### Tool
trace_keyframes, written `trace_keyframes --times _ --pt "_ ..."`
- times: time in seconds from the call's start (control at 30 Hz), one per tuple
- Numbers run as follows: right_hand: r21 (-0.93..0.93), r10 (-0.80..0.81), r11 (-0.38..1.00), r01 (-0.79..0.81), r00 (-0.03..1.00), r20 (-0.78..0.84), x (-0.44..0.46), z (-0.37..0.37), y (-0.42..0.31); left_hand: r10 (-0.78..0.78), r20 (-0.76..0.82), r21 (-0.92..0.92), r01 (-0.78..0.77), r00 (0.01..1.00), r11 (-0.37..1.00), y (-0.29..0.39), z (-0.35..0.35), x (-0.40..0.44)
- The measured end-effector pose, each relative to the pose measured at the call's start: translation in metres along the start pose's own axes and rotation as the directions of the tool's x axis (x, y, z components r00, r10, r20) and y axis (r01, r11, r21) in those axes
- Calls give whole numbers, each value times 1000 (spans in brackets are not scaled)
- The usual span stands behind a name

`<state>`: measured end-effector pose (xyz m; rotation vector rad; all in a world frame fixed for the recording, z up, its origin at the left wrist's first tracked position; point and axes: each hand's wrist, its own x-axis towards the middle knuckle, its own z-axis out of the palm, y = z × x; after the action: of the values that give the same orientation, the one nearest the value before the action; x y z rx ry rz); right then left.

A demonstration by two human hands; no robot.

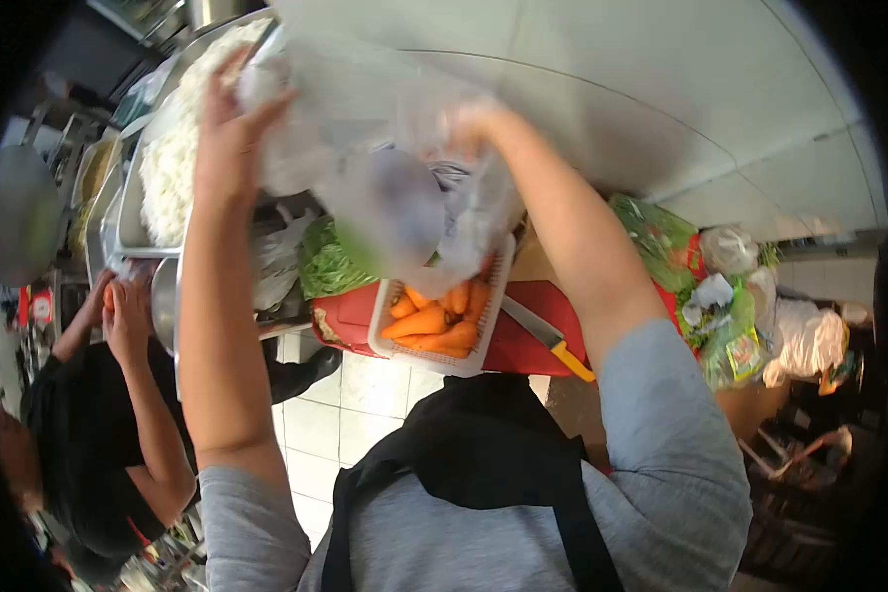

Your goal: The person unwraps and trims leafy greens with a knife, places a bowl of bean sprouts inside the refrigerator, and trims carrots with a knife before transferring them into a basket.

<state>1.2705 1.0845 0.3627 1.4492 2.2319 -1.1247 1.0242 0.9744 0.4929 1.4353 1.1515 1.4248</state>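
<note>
A clear plastic bag is stretched out in front of me, blurred by motion. At its left edge is my left hand, thumb and fingers around the plastic. My right hand grips the bag's other side and is smeared and partly veiled by it. Something rounded, whitish-purple and green, shows in or behind the bag; its kind cannot be made out. Below lies a white plastic basket with several orange carrots. A knife with a yellow handle rests on the red surface to the right.
Leafy greens lie left of the basket. A metal tray holds a heap of white shreds. Bagged vegetables stand at the right. At the left, another person holds something orange. A tiled wall rises ahead.
</note>
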Motion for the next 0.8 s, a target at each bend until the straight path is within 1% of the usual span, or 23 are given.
trace_keyframes --times 0.03,0.07,0.1,0.13,0.17,0.2,0.23,0.27,0.3,0.33,0.37,0.4,0.43,0.47,0.5,0.53,0.57,0.6,0.63,0.67,0.7,0.77,0.8 --pt "30 15 1000 -8 971 -238 6 -18 14 90 -73 75 -85 993 994 12 8 -3" --pt "98 32 995 -4 955 -295 -8 -24 20 155 16 65 -156 988 986 13 2 0" --pt "166 62 986 -3 933 -354 -28 -32 17 205 50 251 -211 977 945 9 -5 8" --pt "232 96 973 2 907 -411 -49 -39 11 140 136 287 -174 981 942 3 -9 15" --pt "292 127 956 15 878 -462 -69 -42 9 140 244 401 -231 960 886 6 -2 14" --pt "130 53 992 2 908 -416 -90 -37 5 164 334 482 -317 928 817 8 4 14" --pt "-37 -24 999 11 937 -347 -111 -24 1 98 347 474 -264 933 840 7 12 15" --pt "15 -224 963 270 827 -516 -126 -3 11 -1 328 413 -143 945 900 3 16 17" --pt "7 -378 856 516 636 -672 -143 20 22 -105 312 354 -13 944 935 2 21 17" --pt "93 -382 738 669 527 -759 -168 43 29 -44 314 436 -103 948 894 4 28 13" --pt "143 -359 580 802 410 -839 -195 62 41 23 318 513 -192 948 837 7 35 8" --pt "105 -249 663 741 350 -903 -214 80 63 91 329 583 -278 940 763 11 41 2" --pt "83 -138 742 665 273 -952 -230 101 92 187 301 648 -344 935 680 11 47 -3" --pt "61 -26 850 523 156 -987 -235 125 132 283 280 706 -396 917 587 9 52 -9" --pt "268 230 799 539 137 -963 -241 154 175 383 263 759 -435 886 484 9 55 -14" --pt "371 379 853 366 54 -924 -245 189 233 460 295 788 -486 837 378 11 56 -16" --pt "435 438 888 150 14 -899 -264 208 273 530 332 810 -524 781 265 16 58 -21" --pt "486 485 871 -70 -37 -874 -285 222 307 539 326 895 -437 777 89 24 60 -30" --pt "513 514 819 -257 -68 -855 -302 233 341 582 322 906 -421 747 38 32 67 -35" --pt "523 538 734 -433 -100 -837 -318 240 372 588 300 921 -388 751 26 41 73 -41" --pt "524 573 671 -524 -81 -815 -335 243 399 594 279 935 -355 754 12 50 80 -47" --pt "497 647 531 -686 -51 -761 -361 251 447 665 370 927 -206 649 -315 72 98 -57" --pt "501 686 527 -686 -4 -728 -370 260 470 683 394 919 -285 615 -273 72 125 -65"
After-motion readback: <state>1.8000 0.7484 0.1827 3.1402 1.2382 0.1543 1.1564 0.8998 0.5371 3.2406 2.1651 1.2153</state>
